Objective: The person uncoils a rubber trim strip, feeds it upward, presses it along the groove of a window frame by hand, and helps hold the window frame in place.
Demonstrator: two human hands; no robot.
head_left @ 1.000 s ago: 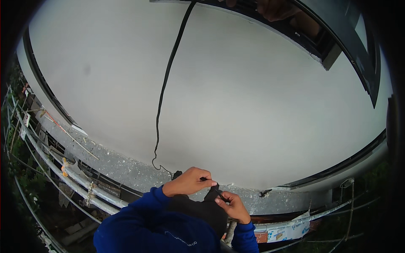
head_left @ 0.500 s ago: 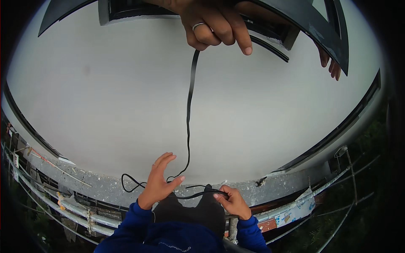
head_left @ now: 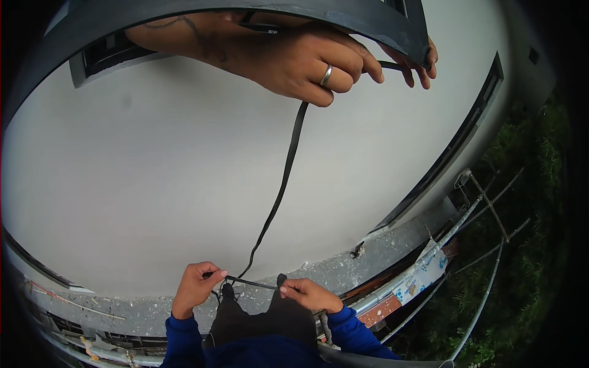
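Observation:
A long black rubber strip [head_left: 286, 173] hangs down in front of the pale wall and comes to my hands. My left hand [head_left: 195, 288] pinches it between thumb and fingers. To the right, my right hand [head_left: 311, 294] is closed on the strip too, and a short length runs nearly straight between both hands. Above, another person's ringed hand [head_left: 322, 64] holds the strip's upper part. That person's other hand [head_left: 417, 64], at the upper right, is by a strip end and the dark frame. Loose loops of strip beside my left hand are partly hidden.
A dark open window frame [head_left: 343, 15] juts out overhead. Below the white wall [head_left: 153, 184] runs a speckled concrete ledge [head_left: 392, 248]. Metal scaffold pipes [head_left: 457, 224] stand at the right, with green foliage [head_left: 527, 276] beyond; more pipes lie at the lower left.
My left hand, open before, has closed on the strip. My right hand has moved left with it. The other person's ringed hand now shows further right and lower, and the view has turned.

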